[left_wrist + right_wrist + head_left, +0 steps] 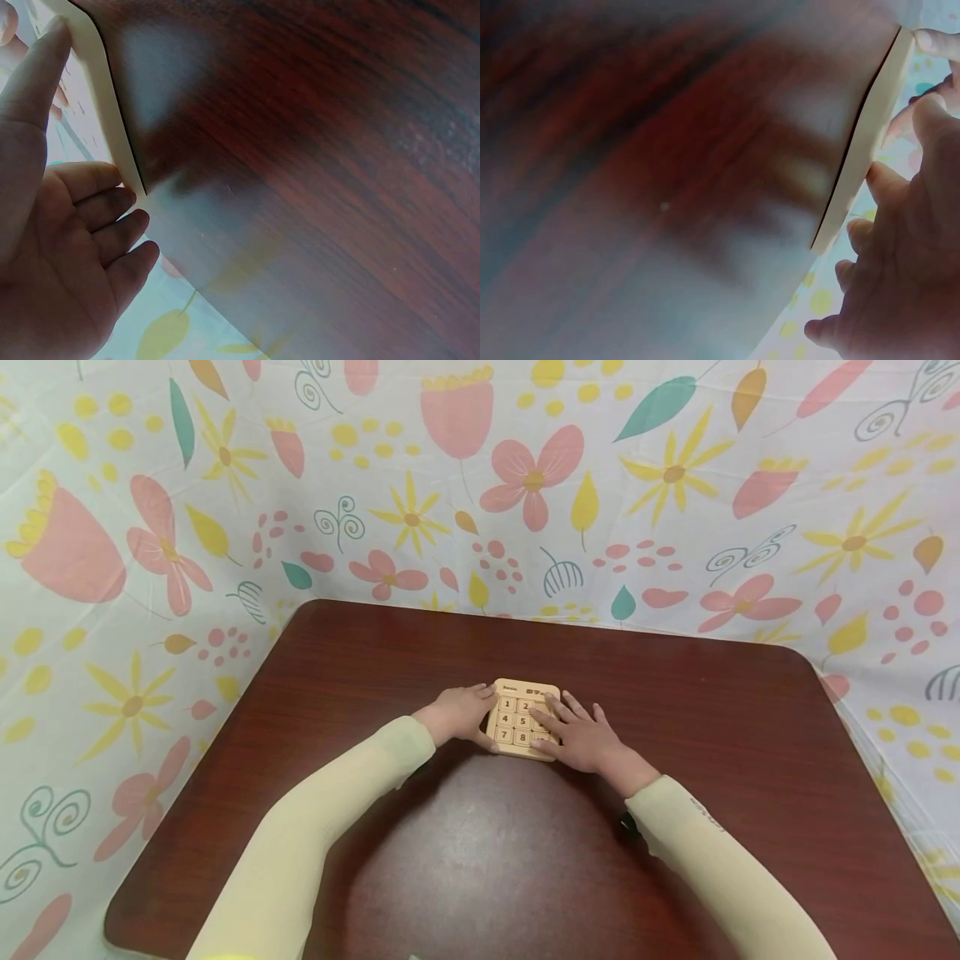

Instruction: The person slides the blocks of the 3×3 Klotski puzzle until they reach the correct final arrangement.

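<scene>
A wooden number slide puzzle (522,722) lies flat on the table, with dark numerals on square tiles in a pale frame. My left hand (459,712) holds its left side, thumb at the near corner and fingers by the far corner. In the left wrist view, the thumb of that hand (56,255) rests on the puzzle's rim (112,112). My right hand (588,739) lies over the puzzle's right side, fingers spread and mostly straight, touching the tiles and hiding the right column. From the right wrist, the puzzle's side edge (870,135) shows beside the right hand (907,255).
The dark red-brown wooden table (337,652) has rounded corners and a glossy patch near its front. A white floral cloth (450,527) hangs behind it and along both sides. Pale yellow sleeves (330,802) cover both forearms.
</scene>
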`<state>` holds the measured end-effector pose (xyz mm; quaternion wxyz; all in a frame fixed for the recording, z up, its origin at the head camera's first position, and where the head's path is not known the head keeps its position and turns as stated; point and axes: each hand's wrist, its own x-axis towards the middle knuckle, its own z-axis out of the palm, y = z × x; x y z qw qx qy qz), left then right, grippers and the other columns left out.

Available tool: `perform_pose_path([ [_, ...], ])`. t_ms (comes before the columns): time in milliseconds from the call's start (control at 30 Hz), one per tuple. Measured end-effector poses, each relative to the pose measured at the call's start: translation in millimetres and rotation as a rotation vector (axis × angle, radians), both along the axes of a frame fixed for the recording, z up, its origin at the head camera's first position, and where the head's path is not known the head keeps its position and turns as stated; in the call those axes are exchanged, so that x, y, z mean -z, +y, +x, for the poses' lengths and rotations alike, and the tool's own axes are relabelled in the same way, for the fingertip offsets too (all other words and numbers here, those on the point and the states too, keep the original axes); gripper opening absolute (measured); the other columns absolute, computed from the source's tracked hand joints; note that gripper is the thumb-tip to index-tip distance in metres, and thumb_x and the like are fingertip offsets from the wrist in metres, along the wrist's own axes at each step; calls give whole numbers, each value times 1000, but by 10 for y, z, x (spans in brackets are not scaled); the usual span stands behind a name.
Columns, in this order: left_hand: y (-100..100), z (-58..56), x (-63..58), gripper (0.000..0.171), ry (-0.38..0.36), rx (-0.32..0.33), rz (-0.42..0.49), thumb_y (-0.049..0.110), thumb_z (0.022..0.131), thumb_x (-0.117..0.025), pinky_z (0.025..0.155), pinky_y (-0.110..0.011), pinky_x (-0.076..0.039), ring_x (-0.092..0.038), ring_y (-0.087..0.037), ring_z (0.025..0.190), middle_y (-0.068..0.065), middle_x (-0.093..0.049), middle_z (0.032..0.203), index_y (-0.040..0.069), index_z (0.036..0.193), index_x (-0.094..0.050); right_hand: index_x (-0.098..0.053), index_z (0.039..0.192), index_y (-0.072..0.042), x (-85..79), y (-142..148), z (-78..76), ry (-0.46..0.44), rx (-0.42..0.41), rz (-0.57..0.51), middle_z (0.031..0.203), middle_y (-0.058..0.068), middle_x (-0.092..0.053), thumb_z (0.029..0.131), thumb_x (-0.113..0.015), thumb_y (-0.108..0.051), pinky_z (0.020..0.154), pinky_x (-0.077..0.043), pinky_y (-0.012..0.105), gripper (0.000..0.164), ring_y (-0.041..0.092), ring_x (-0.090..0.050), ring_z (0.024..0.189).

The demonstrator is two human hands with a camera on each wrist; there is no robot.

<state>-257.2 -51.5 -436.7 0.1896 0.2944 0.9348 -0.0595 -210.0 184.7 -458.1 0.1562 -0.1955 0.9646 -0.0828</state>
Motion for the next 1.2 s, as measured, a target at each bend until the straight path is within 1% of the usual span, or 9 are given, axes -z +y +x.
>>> perform_pose_path([
  [267, -7, 3, -7, 104, -2, -6, 4, 70, 85, -69, 124, -39, -37, -25, -21, 160, -4, -24, 172, 11, 162, -31, -31, 163, -27, 1, -26, -2, 8, 8, -6, 173, 13, -19, 102, -51, -56, 122, -10, 76, 70, 40, -8, 162],
  [500, -14, -2, 11, 105, -10, -16, 18, 69, 84, -70, 123, -41, -39, -25, -20, 160, -3, -24, 172, 11, 162, -31, -31, 163, -25, 1, -43, -7, 15, -3, 6, 173, 13, -20, 104, -47, -56, 123, -13, 74, 68, 41, -9, 161],
  [700, -12, 5, 5, 105, -15, -18, 22, 69, 84, -70, 123, -41, -39, -24, -20, 160, -3, -24, 172, 13, 163, -31, -30, 163, -25, 12, -45, -21, 4, -4, 14, 173, 13, -18, 103, -48, -58, 124, -12, 73, 71, 40, -7, 162],
  [1033, -5, 11, -23, 104, -8, -6, -12, 70, 85, -68, 125, -39, -37, -24, -20, 160, -3, -24, 172, 12, 163, -30, -33, 162, -27, -12, -32, -11, 32, 0, 3, 173, 14, -19, 103, -49, -55, 123, -13, 74, 67, 40, -9, 162],
  [1200, 1, 9, -33, 104, -6, -3, -19, 71, 85, -68, 126, -38, -35, -24, -20, 160, -4, -25, 172, 12, 162, -31, -34, 162, -28, -60, -11, 18, 45, 8, -15, 173, 14, -18, 103, -50, -55, 123, -12, 74, 66, 40, -9, 162],
])
